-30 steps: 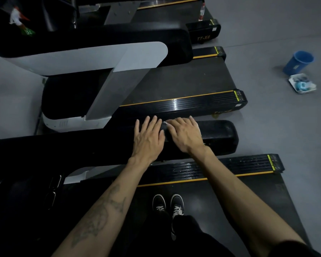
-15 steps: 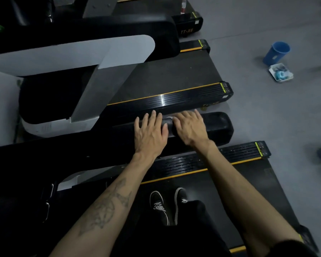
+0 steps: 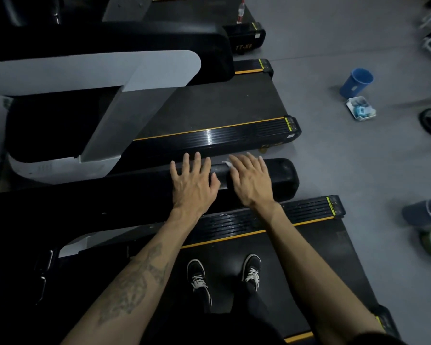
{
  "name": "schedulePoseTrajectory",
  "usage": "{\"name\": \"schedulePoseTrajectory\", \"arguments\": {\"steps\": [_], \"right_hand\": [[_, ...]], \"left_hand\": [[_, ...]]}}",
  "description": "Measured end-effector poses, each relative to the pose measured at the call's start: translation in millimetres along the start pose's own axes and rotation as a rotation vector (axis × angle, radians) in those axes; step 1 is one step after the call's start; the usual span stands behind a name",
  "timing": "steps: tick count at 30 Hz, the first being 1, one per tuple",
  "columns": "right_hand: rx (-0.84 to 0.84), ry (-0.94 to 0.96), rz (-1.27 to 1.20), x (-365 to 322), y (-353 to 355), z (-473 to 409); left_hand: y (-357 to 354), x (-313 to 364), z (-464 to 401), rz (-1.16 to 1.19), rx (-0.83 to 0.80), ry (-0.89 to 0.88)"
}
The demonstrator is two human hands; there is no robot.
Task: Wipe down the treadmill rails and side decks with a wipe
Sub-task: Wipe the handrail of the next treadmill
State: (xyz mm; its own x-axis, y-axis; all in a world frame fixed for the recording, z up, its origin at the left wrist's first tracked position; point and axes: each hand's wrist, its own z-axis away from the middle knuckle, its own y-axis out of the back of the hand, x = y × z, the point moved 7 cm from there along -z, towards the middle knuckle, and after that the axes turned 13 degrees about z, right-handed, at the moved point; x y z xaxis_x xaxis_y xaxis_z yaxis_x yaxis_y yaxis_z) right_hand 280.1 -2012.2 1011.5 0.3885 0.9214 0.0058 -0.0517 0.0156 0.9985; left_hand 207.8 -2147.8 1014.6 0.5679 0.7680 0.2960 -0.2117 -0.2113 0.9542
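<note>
Here, flat hands [image 3: 194,181] – glossy rounded rail [image 3: 281,175]

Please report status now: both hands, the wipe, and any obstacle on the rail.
Left hand flat on rail, fingers straight. Right hand flat, pressing wipe to rail. Rail ahead unobstructed.
</note>
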Motion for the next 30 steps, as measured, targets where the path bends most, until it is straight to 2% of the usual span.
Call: {"name": "schedulePoseTrajectory", "arguments": {"steps": [3, 7, 13, 16, 19, 25, 30], "right_hand": [[0.037, -0.046, -0.003, 15.7, 0.3, 6.3], [0.124, -0.115, -0.042, -0.4, -5.3, 34.4], [0.123, -0.022, 0.021, 1.4, -10.2, 26.2], [0.125, -0.086, -0.008, 14.5, -12.5, 28.9], [0.148, -0.158, -0.074, -3.2, -14.4, 44.2], [0.163, -0.025, -0.011, -9.3, -11.5, 34.2], [0.170, -0.155, -0.074, 3.9, -14.8, 42.7]], "left_hand": [[-0.1, 1.6, 0.4, -0.002, 0.019, -0.014], [-1.5, 2.0, -0.5, 0.033, 0.043, -0.056], [-1.7, 2.0, 0.5, 0.033, 0.052, -0.064], [-1.3, 2.4, 1.1, 0.032, 0.050, -0.062], [-1.3, 2.4, 1.0, 0.036, 0.050, -0.053], [-1.5, 2.6, 0.9, 0.020, 0.034, -0.060], [-0.7, 2.8, 0.9, 0.020, 0.037, -0.065]]}}
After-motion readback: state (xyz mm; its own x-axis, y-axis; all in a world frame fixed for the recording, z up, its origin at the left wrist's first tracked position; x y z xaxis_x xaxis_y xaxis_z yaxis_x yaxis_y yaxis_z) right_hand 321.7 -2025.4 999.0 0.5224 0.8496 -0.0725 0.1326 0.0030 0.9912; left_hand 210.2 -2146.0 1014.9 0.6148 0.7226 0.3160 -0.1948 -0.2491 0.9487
